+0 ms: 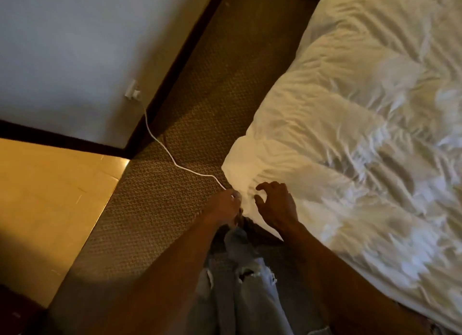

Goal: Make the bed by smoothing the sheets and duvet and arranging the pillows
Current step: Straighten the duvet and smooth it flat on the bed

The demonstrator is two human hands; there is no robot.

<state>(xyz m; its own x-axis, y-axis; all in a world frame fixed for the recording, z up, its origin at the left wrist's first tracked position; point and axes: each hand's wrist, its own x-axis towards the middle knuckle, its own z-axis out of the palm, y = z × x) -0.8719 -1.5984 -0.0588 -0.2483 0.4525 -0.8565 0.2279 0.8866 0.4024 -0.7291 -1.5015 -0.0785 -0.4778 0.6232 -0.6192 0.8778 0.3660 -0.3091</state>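
The rumpled white duvet [362,124] covers the bed. At its near corner, the left hand [225,206] pinches a white cable [175,162]; the right hand [276,207] hovers, fingers loosely curled, grasping nothing.

duvet [350,124]: white | rumpled | spread over bed | corner overhanging carpet

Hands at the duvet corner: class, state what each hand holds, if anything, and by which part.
The left hand pinches the white cable at its free end, beside the duvet corner. The right hand hovers with fingers spread, holding nothing.
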